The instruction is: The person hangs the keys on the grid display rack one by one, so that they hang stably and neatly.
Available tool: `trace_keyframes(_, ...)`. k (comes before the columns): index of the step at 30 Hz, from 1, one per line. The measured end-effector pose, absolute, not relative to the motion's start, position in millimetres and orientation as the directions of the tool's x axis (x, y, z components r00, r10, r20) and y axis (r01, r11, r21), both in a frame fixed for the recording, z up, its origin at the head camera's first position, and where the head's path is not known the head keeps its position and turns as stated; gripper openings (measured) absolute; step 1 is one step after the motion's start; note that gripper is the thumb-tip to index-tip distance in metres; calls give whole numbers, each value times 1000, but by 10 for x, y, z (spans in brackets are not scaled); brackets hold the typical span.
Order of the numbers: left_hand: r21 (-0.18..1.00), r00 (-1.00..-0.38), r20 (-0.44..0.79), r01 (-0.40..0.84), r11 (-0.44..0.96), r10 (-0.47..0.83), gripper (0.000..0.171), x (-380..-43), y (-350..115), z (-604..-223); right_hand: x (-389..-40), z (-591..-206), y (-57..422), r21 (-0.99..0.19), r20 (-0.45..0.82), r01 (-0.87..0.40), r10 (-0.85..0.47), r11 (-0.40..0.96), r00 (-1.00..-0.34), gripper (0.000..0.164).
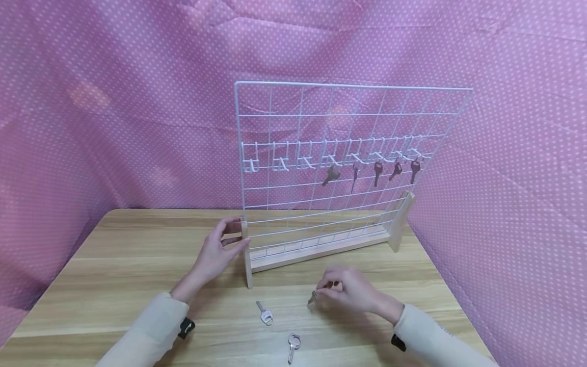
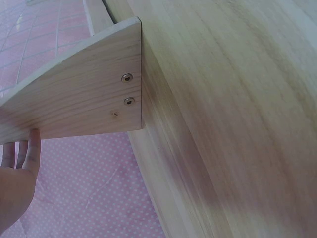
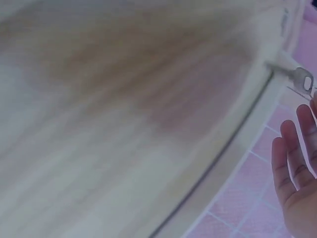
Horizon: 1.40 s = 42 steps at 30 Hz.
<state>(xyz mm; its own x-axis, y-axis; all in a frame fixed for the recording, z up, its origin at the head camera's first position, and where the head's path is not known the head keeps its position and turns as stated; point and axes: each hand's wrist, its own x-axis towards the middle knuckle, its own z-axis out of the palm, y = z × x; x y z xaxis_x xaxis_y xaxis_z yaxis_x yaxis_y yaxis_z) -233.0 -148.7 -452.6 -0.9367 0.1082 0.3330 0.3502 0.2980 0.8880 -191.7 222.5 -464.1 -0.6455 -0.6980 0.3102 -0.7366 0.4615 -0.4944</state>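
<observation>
One key (image 1: 313, 298) is pinched between thumb and forefinger of the right hand (image 1: 350, 290), over the near part of the tabletop (image 1: 151, 255), in front of the rack. The grip is at the key's head, presumably so that the blade stays free; it points down and to the left. Two more keys lie loose to the left of that hand: the farther key (image 1: 265, 314) and the nearer key (image 1: 294, 347), both apparently within easy reach.

The left hand (image 1: 220, 251) grips the rack's left wooden end panel (image 1: 246, 255), thumb on its near edge and fingers on the far one, probably to steady the light frame. Above, eight white hooks (image 1: 279, 162) line the wire grid (image 1: 353, 86). The five on the right carry hanging keys (image 1: 378, 173), one apiece, which keeps them apart; the three on the left are bare. A pink dotted cloth (image 1: 160, 127) hangs behind.

Only the left wrist view shows the end panel's outer face, with two bolts (image 2: 127, 78) that seem to fix the crosspiece. The right wrist view alone reveals the opening in the held key's head and the other fingers stretched out loosely; its pinch falls at the picture's edge, so the head view settles the grip.
</observation>
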Motion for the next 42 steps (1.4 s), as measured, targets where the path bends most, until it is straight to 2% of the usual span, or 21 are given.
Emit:
trace_keyframes(5,889,-937,333,350,295,109,58,-2332,-1486,-4518,-1973,-4449,2181,-610,383,-689,-616,391,-688,6)
trace_keyframes(11,889,-934,338,358,285,117,59,-2328,-1487,-4510,-2026,-4187,2114,-647,516,-687,-473,332,-714,7)
trace_keyframes(17,889,-934,338,358,284,118,59,-2330,-1482,-4514,-2022,-3879,2048,-726,505,-602,-337,332,-795,5)
trace_keyframes(22,888,-933,339,359,288,119,59,-2332,-1479,-4519,-2043,-3646,1983,-764,527,-582,-253,276,-812,5)
trace_keyframes(30,889,-933,341,360,282,116,58,-2328,-1481,-4516,-2047,-3288,1809,-854,471,-500,-195,140,-860,14)
trace_keyframes(35,891,-934,336,356,282,118,58,-2324,-1481,-4519,-2053,-3121,1687,-864,482,-497,-153,77,-863,17)
trace_keyframes(42,895,-938,329,347,280,112,58,-2322,-1476,-4525,-2086,-2908,1548,-839,542,-544,-101,2,-835,7)
